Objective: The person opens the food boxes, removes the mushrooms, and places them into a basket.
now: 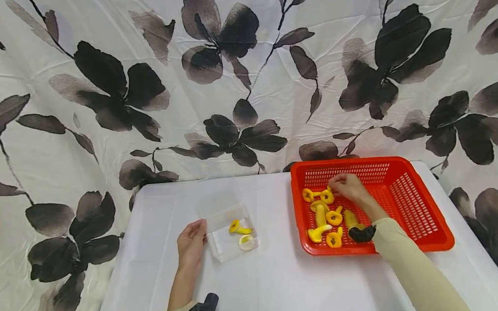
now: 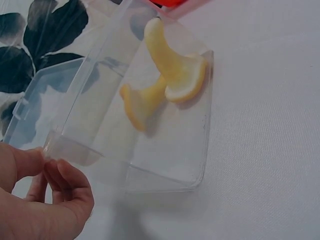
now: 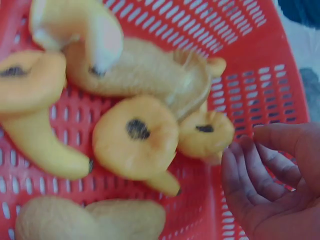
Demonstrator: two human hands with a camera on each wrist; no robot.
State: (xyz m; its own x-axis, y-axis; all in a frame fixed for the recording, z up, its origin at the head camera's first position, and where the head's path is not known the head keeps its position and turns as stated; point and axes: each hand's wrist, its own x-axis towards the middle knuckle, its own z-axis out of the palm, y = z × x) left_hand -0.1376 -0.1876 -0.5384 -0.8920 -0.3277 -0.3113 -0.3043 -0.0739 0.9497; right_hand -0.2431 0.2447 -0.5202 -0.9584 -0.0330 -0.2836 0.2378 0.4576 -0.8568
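Observation:
With thumb and fingertips my left hand (image 1: 192,242) pinches the rim of a clear plastic box (image 2: 165,170). Inside the box lie a yellow mushroom (image 1: 239,227) and a paler one (image 1: 246,243), seen cap-down at the near side. My right hand (image 1: 351,188) reaches into a red basket (image 1: 430,199). Its fingertips are right at the edge of a small yellow mushroom (image 3: 205,134), thumb and fingers slightly apart and bent. Beside that one lie a larger yellow mushroom (image 3: 135,137) and a big tan mushroom (image 3: 145,70).
Several more mushrooms, among them a white-tipped yellow one (image 1: 318,233) and a tan one (image 1: 351,220), lie in the basket's left half. The box's clear lid (image 2: 45,100) stands out behind it. A floral cloth (image 1: 233,78) hangs behind the white table (image 1: 283,291).

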